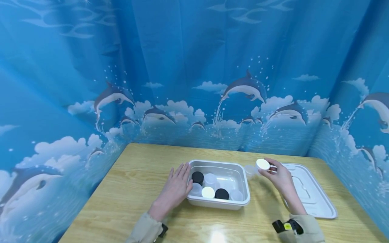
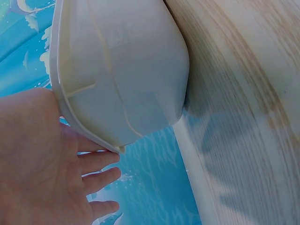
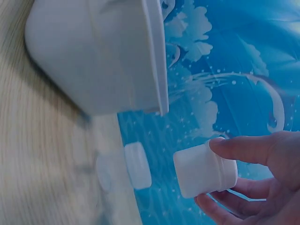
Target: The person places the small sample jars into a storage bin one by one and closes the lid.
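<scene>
My right hand [image 1: 279, 177] pinches a small white jar [image 3: 197, 171] between thumb and fingers, to the right of a white plastic tub [image 1: 217, 203]. The jar's round white cap [image 1: 262, 164] faces up. My left hand [image 1: 176, 185] rests at the tub's left rim with its fingers straight; in the left wrist view the rim [image 2: 70, 112] lies against the palm and fingers. Inside the tub stand black-topped jars [image 1: 222, 194], a white-topped jar [image 1: 208, 192] and several translucent-topped ones [image 1: 236, 195].
A translucent round piece [image 1: 250, 169] lies on the wooden table [image 1: 121, 202] between the tub and my right hand. Farther right lies a white rectangular lid [image 1: 319, 195], partly behind my right forearm. A blue dolphin-print curtain [image 1: 182, 67] surrounds the table's back and sides.
</scene>
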The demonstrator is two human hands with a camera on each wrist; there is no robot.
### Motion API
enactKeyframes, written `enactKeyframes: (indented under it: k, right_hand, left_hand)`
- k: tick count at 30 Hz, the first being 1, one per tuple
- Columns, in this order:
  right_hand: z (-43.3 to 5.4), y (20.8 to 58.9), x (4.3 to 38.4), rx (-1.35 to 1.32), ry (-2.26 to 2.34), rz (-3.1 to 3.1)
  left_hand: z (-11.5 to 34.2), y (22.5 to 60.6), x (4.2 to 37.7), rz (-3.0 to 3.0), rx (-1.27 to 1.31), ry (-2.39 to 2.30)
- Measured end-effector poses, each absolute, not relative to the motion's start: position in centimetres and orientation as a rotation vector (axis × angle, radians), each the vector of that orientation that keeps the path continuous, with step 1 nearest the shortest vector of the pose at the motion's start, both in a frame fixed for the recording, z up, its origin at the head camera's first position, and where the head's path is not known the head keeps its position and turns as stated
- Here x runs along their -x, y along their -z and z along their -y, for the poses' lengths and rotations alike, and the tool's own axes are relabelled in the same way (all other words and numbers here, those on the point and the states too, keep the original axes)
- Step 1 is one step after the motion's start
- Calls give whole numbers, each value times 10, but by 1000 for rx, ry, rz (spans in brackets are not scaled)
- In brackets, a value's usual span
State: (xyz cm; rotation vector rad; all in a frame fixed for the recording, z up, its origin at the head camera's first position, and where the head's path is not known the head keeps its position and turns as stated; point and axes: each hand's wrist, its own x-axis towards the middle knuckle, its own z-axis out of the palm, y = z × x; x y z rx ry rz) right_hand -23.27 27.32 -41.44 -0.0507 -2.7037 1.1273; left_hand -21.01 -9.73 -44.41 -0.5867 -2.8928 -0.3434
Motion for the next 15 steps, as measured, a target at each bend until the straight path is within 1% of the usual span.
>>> enactKeyframes:
  k: [15]
  right_hand:
    - [-243,408,227,-38,-1262,2638]
  left_hand:
    - [98,444,210,2873,590,354]
